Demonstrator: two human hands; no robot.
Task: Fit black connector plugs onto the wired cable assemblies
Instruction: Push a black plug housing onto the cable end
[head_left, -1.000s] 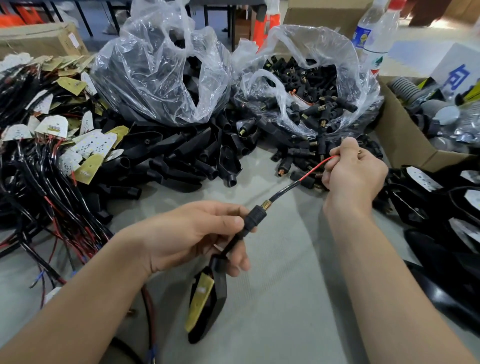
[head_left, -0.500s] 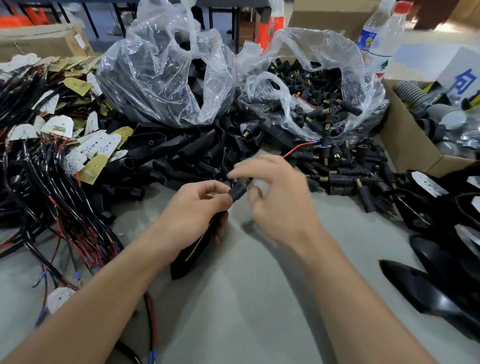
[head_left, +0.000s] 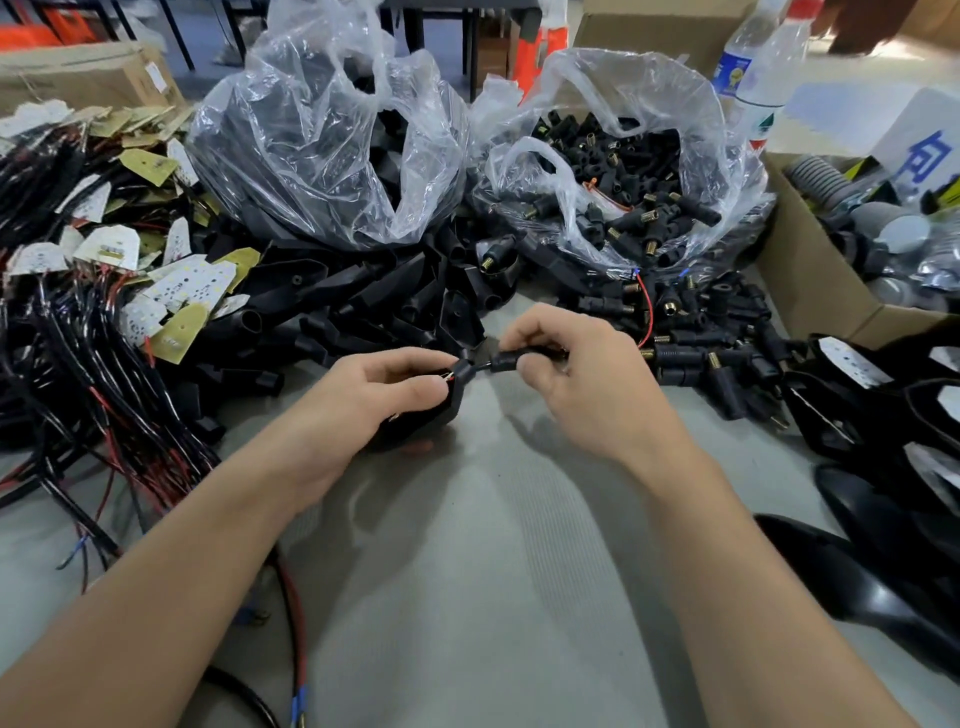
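Plugs (head_left: 618, 171) in clear bag (head_left: 649, 88), black housings (head_left: 387, 161) in second bag (head_left: 291, 156)

Two clear plastic bottles (head_left: 774, 67) are standing at the back on the right. A brown cardboard box (head_left: 810, 270) is sitting near them, holding grey ribbed tubes (head_left: 815, 176). Another cardboard box (head_left: 78, 73) is sitting far left. An orange cone (head_left: 550, 41) is standing behind the grey desk (head_left: 493, 571).
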